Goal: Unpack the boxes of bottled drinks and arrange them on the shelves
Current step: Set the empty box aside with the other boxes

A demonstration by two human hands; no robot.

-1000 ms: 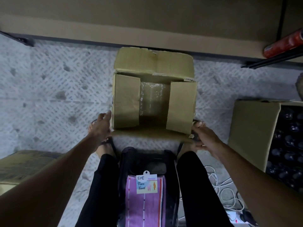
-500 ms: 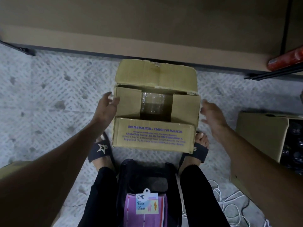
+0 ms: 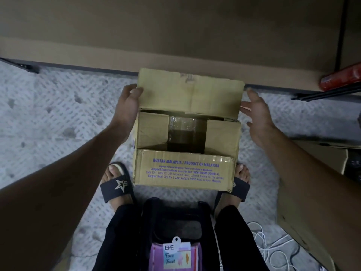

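Fingers (image 3: pixel 129 89) of the left hand (image 3: pixel 126 108) pinch the far flap (image 3: pixel 191 94) of the cardboard box (image 3: pixel 185 169) at its left edge; the right hand (image 3: pixel 257 118) hovers spread just beside its right edge.
Box sits between the sandalled feet (image 3: pixel 117 182), side flaps (image 3: pixel 152 130) folded inward, shiny plastic wrap (image 3: pixel 183 124) showing between them.

— Where can we reach into the box (image 3: pixel 185 171)?
— Only through the dark gap (image 3: pixel 186 137) in the middle. The two side flaps (image 3: pixel 152 130) lie folded over the opening, and the far flap (image 3: pixel 191 92) stands up behind it, our left hand (image 3: pixel 127 108) gripping its left edge.
— And around it?
— Bare floor (image 3: pixel 48 118) on our left. Our right hand (image 3: pixel 257 118) hovers spread just beside the far flap; a second box (image 3: pixel 304 192) and loose cables (image 3: pixel 273 245) crowd that side. The stool (image 3: pixel 175 216) sits close behind.
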